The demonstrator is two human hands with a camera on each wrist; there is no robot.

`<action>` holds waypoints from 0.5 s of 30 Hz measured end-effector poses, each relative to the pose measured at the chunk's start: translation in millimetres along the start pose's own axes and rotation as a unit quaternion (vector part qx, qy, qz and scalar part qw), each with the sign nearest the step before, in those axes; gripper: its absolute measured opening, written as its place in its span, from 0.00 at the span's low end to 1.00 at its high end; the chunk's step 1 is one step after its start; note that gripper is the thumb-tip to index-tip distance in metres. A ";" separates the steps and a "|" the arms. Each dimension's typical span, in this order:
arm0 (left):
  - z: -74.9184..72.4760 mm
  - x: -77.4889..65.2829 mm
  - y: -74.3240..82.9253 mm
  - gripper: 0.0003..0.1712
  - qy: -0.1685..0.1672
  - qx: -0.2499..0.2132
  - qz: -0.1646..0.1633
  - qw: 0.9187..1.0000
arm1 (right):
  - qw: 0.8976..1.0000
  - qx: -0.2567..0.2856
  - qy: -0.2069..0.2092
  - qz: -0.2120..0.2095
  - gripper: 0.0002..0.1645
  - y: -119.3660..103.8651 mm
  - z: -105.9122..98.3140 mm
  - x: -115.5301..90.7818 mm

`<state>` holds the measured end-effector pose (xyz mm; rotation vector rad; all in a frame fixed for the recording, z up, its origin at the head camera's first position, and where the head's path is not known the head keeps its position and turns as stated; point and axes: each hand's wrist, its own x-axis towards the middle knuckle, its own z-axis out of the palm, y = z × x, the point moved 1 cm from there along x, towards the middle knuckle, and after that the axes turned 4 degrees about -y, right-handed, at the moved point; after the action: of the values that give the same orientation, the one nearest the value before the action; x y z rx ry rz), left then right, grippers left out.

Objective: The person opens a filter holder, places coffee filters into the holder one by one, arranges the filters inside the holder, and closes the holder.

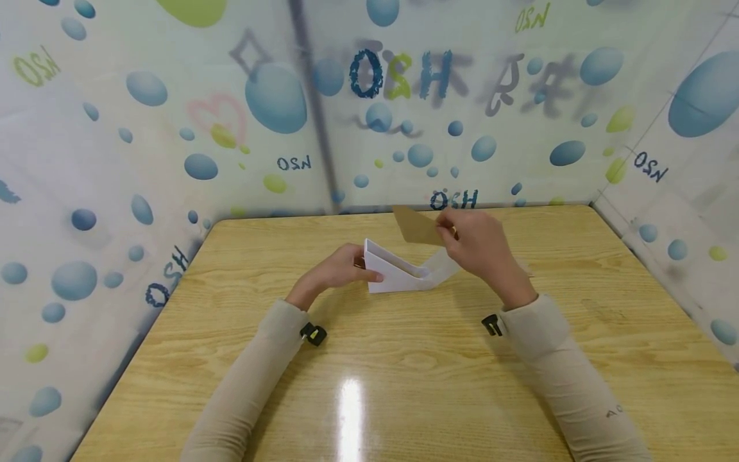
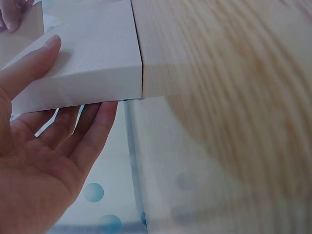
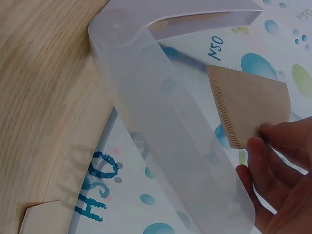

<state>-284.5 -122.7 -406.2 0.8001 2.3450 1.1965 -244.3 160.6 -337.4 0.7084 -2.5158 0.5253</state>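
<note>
My left hand [image 1: 344,266] grips the closed end of a white box [image 1: 389,273], thumb on its near side and fingers behind. In the left wrist view the thumb lies across the box's broad side [image 2: 97,44] with the fingers on the opposite side. A translucent lid [image 3: 161,122] hangs swung out from the box's hinged end. My right hand [image 1: 479,240] pinches a brown paper coffee filter [image 3: 251,107] between thumb and fingers, above the lid and apart from the box. The filter's crimped edge shows in the right wrist view. Something brown shows inside the box.
Another brown coffee filter [image 3: 41,217] lies on the wooden table [image 1: 404,372], mostly behind my right wrist in the head view. A patterned curtain [image 1: 381,160] with blue and green spots stands behind the table, and similar sheets hang at both sides.
</note>
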 end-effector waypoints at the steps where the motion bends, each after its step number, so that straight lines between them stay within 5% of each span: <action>1: -0.1 -0.1 0.1 0.21 0.000 0.000 0.001 1.000 | 1.000 0.000 -0.004 -0.002 0.04 -1.0 1.1 0.1; 15: -0.4 0.5 -0.4 0.19 0.000 -0.003 0.001 1.000 | 0.998 0.014 -0.050 -0.032 0.04 -14.3 17.1 -0.8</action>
<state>-285.2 -122.8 -406.4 0.8012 2.3400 1.2027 -241.3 141.5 -348.5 0.8407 -2.5723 0.5157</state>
